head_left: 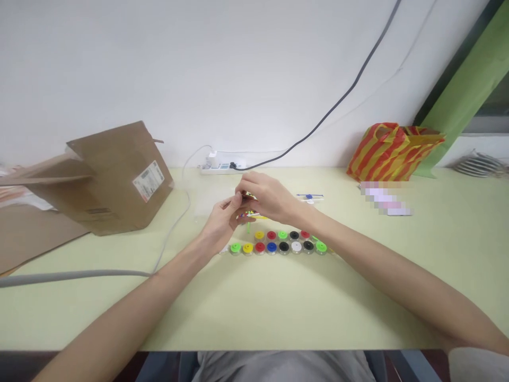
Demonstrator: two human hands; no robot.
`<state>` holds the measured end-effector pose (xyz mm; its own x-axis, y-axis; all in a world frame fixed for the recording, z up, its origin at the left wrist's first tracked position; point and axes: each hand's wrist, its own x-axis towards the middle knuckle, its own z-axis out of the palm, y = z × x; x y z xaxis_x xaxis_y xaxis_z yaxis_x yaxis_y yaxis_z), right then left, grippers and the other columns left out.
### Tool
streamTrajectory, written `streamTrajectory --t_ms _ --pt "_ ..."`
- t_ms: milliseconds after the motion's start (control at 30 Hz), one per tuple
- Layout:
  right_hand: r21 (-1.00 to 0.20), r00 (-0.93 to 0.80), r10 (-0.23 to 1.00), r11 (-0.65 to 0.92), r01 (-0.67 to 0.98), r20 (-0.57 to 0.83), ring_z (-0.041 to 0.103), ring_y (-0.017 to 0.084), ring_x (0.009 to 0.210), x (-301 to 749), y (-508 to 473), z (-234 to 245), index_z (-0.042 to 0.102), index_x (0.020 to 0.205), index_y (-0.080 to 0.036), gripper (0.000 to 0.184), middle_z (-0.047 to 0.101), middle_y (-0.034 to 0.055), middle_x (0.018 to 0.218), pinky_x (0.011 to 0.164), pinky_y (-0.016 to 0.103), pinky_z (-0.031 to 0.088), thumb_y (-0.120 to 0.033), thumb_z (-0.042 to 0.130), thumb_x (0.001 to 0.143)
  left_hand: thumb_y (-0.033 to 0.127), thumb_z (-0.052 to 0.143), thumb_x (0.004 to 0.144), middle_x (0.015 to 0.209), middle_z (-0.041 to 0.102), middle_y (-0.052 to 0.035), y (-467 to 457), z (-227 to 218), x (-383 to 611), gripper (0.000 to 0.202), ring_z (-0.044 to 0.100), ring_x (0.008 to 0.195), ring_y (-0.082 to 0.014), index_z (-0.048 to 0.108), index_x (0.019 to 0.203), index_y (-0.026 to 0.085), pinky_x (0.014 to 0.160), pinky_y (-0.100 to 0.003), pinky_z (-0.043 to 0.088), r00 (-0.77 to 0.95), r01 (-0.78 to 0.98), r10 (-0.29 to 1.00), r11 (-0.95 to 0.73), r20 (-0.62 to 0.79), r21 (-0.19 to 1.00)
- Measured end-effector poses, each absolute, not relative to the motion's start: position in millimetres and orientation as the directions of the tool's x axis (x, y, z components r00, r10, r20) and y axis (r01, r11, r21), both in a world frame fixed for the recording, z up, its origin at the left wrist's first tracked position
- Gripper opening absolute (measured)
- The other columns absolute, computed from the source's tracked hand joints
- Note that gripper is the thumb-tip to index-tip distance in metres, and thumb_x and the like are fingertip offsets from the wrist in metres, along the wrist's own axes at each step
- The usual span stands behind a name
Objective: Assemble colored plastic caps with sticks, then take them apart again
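Note:
My left hand (pixel 223 218) and my right hand (pixel 270 196) meet above the middle of the table, fingertips pinched together. Between them is something small with a hint of red, mostly hidden by the fingers. Just below lie two rows of small round pieces with clear sides and coloured tops, among them a blue one (pixel 271 248), a white one (pixel 296 246) and a green one (pixel 236 248). Thin coloured plastic pieces, one of them yellow (pixel 260 216), show beneath the hands. Right of my right hand lies a thin blue and white piece (pixel 309 197).
An open cardboard box (pixel 115 185) stands at left. Behind the hands, a power strip (pixel 222 168) sits by the wall with a black cable (pixel 318 124) rising right. A striped bag (pixel 384 154) and a blurred flat item (pixel 385 200) are at right. A grey cable (pixel 79 275) crosses the left side.

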<state>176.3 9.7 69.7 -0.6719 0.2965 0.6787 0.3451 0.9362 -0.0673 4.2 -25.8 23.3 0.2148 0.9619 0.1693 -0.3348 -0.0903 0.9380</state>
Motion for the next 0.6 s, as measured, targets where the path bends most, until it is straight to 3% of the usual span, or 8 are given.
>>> streamTrajectory --t_ms 200,467,600 --pt "-0.023 -0.581 0.303 0.898 0.439 0.755 0.055 0.020 0.086 176.5 17.9 63.4 0.066 0.094 -0.017 0.019 0.066 0.0073 0.093 0.078 0.032 0.040 -0.005 0.051 0.094 0.053 0.074 0.089 0.105 0.075 -0.0101 -30.0 31.6 7.6 0.037 0.070 0.094 -0.0221 0.076 0.101 0.017 0.072 -0.031 0.060 0.258 -0.340 0.946 -0.100 0.195 0.935" --pt "-0.090 -0.528 0.383 0.864 0.496 0.758 0.057 0.020 0.084 187.3 27.8 68.1 0.068 0.089 -0.017 0.018 0.067 0.0061 0.087 0.078 0.033 0.040 -0.004 0.055 0.090 0.053 0.069 0.093 0.117 0.073 -0.0156 -31.2 30.6 7.1 0.046 0.069 0.103 -0.0259 0.073 0.119 0.015 0.074 -0.033 0.060 0.306 -0.264 0.934 -0.102 0.184 0.959" --pt "-0.124 -0.537 0.427 0.852 0.509 0.728 0.058 0.019 0.086 193.2 19.8 68.9 0.064 0.095 -0.018 0.013 0.068 0.0066 0.095 0.076 0.030 0.041 -0.008 0.056 0.094 0.055 0.068 0.093 0.117 0.072 -0.0165 -32.4 29.5 7.5 0.050 0.068 0.104 -0.0267 0.071 0.124 0.015 0.075 -0.034 0.059 0.319 -0.189 0.934 -0.106 0.163 0.976"
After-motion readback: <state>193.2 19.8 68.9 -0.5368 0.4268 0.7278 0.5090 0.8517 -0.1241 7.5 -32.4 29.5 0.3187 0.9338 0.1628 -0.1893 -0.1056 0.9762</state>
